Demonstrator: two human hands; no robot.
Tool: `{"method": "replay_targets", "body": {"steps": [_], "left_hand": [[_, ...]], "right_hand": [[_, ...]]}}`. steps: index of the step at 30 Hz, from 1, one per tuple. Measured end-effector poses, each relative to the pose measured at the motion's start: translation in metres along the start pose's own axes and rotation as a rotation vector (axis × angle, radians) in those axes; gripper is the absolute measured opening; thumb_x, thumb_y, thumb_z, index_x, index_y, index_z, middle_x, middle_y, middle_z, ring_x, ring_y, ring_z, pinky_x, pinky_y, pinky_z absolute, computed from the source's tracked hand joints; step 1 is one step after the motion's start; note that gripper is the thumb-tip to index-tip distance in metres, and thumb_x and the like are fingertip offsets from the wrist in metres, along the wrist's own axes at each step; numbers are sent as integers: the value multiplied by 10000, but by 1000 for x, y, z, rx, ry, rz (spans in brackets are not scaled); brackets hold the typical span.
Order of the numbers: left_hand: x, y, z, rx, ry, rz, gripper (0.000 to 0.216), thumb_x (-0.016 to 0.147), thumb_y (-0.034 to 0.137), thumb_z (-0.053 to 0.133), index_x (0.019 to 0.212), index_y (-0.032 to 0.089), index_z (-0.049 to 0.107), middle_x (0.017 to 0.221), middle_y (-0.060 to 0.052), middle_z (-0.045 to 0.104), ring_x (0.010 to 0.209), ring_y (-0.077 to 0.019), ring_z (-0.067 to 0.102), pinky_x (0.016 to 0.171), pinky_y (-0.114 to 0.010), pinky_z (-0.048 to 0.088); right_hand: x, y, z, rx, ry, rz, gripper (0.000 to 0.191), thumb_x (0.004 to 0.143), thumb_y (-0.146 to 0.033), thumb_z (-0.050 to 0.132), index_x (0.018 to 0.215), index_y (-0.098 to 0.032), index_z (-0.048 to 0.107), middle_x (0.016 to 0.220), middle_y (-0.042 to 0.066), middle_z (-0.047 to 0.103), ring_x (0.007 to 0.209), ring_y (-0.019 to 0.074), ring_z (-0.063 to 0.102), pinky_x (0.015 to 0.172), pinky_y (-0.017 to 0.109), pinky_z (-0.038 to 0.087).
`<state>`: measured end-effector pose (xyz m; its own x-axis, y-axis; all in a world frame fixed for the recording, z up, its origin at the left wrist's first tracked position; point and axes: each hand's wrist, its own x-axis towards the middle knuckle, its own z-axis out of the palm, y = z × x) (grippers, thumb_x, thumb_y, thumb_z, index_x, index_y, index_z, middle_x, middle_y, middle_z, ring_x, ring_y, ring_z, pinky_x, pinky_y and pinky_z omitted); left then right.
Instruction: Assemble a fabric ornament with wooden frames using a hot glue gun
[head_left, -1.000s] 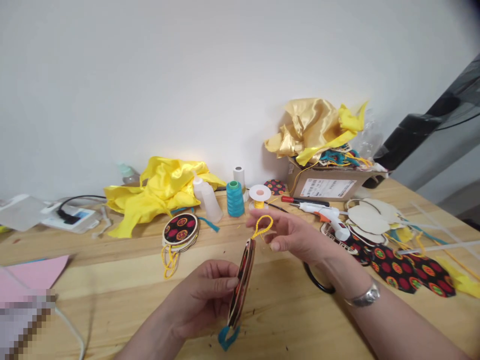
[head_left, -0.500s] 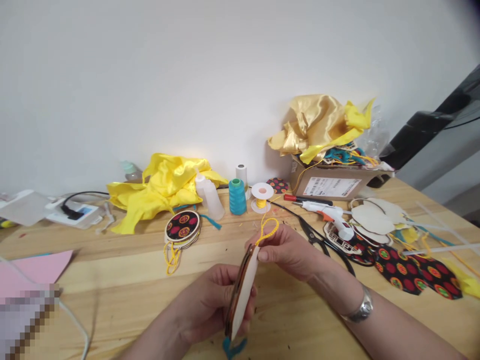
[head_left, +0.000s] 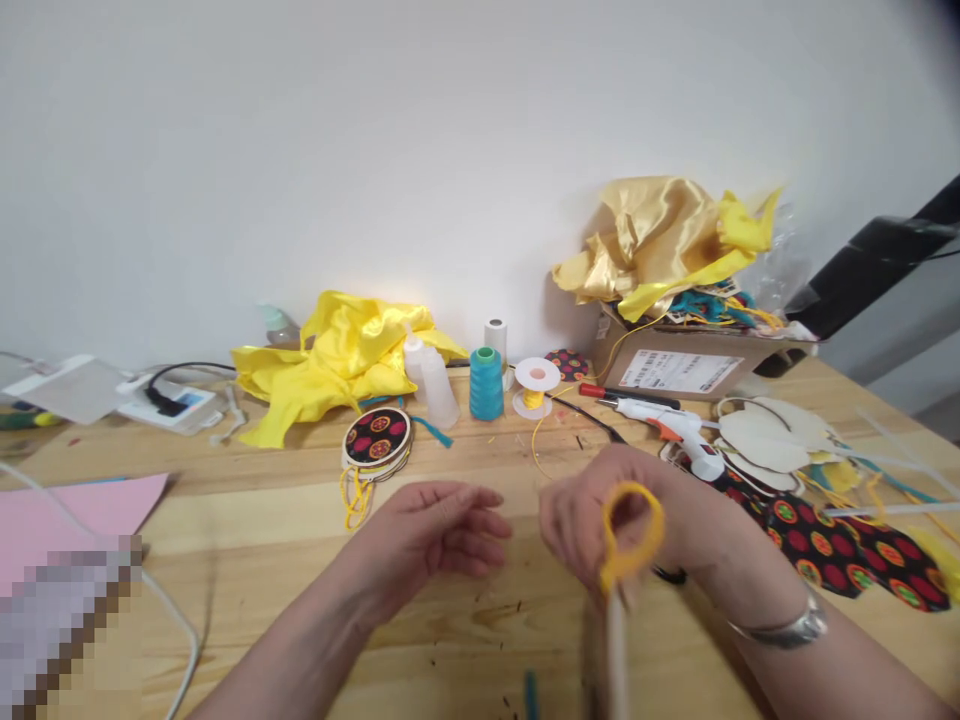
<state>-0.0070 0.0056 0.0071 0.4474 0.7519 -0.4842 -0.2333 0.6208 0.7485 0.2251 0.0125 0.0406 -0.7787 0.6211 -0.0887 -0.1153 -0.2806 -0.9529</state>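
Observation:
My right hand (head_left: pixel 581 515) grips the top of a thin layered wooden ornament (head_left: pixel 616 655), seen edge-on and blurred. From its top rises a yellow cord loop (head_left: pixel 651 535), close to the camera. My left hand (head_left: pixel 442 530) holds nothing; its fingers are loosely curled and apart over the wooden table (head_left: pixel 285 560). A short teal strip (head_left: pixel 531 692) shows below, blurred. Beyond my left hand lies a round ornament (head_left: pixel 377 440) with dark patterned fabric, a pale rim and yellow cords.
Yellow satin cloth (head_left: pixel 337 350), squeeze bottles (head_left: pixel 439 392), a teal thread cone (head_left: pixel 486 385) and a white spool (head_left: pixel 537 376) line the wall. At right are a cardboard box (head_left: pixel 622 362), a glue gun (head_left: pixel 667 425) and patterned fabric pieces (head_left: pixel 817 545). Pink paper (head_left: pixel 75 515) lies left.
My left hand has let go of the ornament and opened. My right hand has carried the ornament to the right and nearer the camera. The view has shifted slightly.

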Motion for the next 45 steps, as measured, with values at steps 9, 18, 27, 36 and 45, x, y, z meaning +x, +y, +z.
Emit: {"method": "replay_targets", "body": {"steps": [9,18,27,36,45], "left_hand": [[10,2,-7,-134,389,306,127,717,191,726,820,124,693,673,-24,700,524,-77,617,514,-164,492],[7,2,-2,-25,380,404,235,629,258,772,567,132,583,502,47,532,429,-34,431,413,-141,326],[6,-5,1,145,327,328,377,752,326,633,466,166,445,409,71,378,377,-45,280,389,-195,196],[8,-10,1,280,359,271,497,752,492,615,420,178,419,353,67,359,343,-52,266,382,-220,157],[9,-11,0,303,302,386,216,778,355,639,892,176,677,516,63,549,459,-63,437,470,-171,336]], "right_hand": [[17,16,-7,-268,80,274,236,583,-338,797,698,-145,724,661,-1,638,601,97,513,563,210,387],[33,37,-9,-621,473,311,211,668,-354,660,614,-150,662,551,-27,538,534,96,427,513,231,321],[37,39,-3,-890,503,322,210,733,-301,586,618,-168,702,529,-22,545,517,108,434,497,242,275],[37,35,0,-1146,553,229,231,767,-239,574,559,-190,661,549,-6,576,564,129,470,543,262,280],[34,24,18,-1330,613,53,273,879,-208,465,632,-160,570,616,18,557,631,140,464,594,263,299]]}}
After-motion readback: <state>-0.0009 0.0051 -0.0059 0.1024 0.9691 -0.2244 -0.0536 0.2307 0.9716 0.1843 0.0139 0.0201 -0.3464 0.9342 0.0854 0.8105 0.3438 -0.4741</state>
